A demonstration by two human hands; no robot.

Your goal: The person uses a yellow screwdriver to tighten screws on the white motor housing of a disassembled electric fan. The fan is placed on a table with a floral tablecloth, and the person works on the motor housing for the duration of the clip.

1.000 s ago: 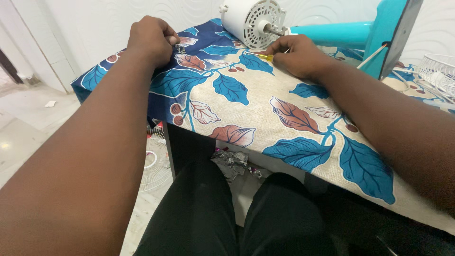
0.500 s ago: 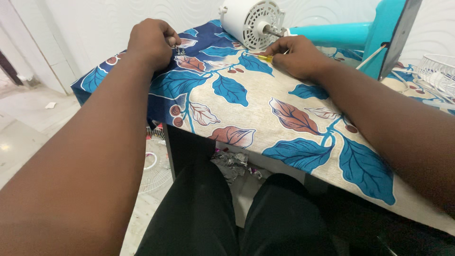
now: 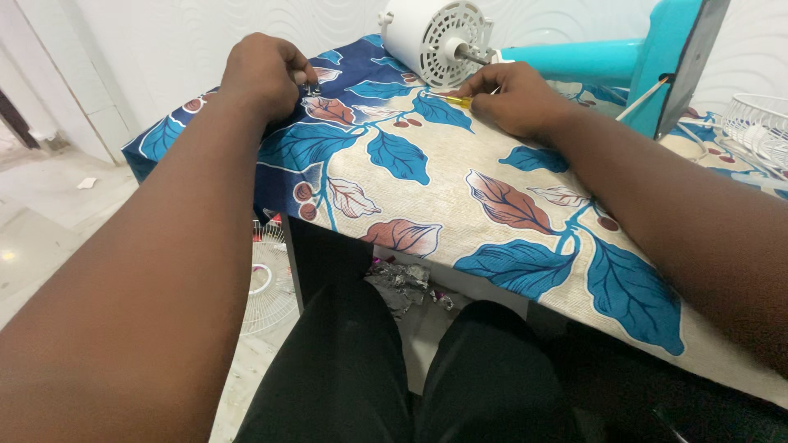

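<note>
1. On the leaf-print tablecloth, left hand is curled shut, pinching a small metal part at its fingertips.
2. Right hand grips a yellow-handled tool flat on the cloth, just below the white fan motor.
3. Teal fan stand lies behind; white wire grille far right.

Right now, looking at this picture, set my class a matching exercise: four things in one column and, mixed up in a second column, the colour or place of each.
Things
1. fan motor housing
2. fan stand
3. wire fan guard
4. left hand

Colour or place
A. far right edge of the table
B. white, with a slotted round face
C. at the table's far left corner, closed on something small
D. turquoise

Pairs: 1-B, 2-D, 3-A, 4-C
</note>
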